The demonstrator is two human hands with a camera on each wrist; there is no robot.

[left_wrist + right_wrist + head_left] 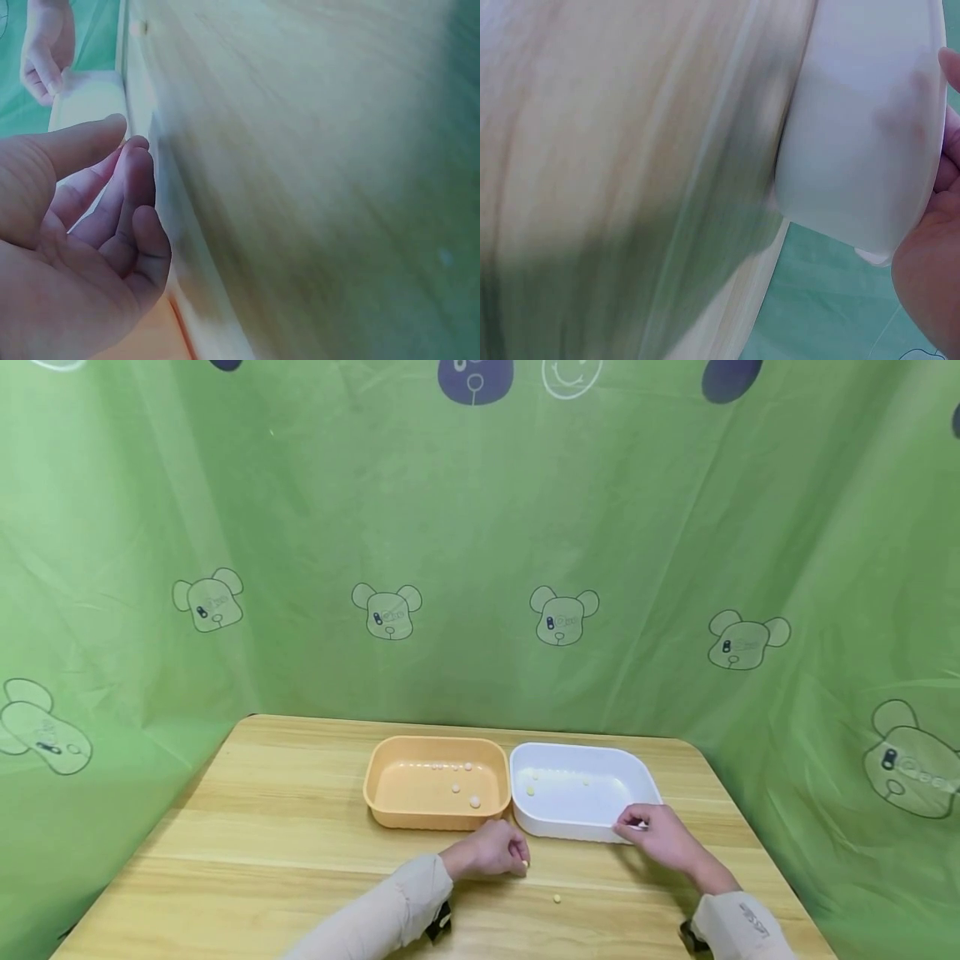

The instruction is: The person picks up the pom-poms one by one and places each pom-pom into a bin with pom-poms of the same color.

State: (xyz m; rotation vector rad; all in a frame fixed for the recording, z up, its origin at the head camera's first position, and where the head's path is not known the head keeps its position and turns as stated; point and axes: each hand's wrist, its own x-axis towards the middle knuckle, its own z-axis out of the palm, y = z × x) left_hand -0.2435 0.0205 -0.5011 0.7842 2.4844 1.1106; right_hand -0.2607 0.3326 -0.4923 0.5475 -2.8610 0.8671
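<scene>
My left hand (495, 848) is low over the table in front of the two trays, pinching a small pale-yellow round piece (526, 864) between thumb and fingertips. In the left wrist view the other fingers of this hand (90, 225) are bent. At the near right corner of the white tray (573, 828), my right hand (660, 837) grips the rim. The right wrist view has the tray's outer wall (855, 127) with part of the hand (934, 262) at its edge. Another small yellow round piece (557, 898) lies on the table, right of my left hand.
The orange tray (438, 820) stands left of the white one, close beside it, with several small whitish round pieces (475, 802) inside. A few yellowish pieces (530, 791) lie in the white tray. Green curtains (480, 677) surround the wooden table (247, 860) at the back and sides.
</scene>
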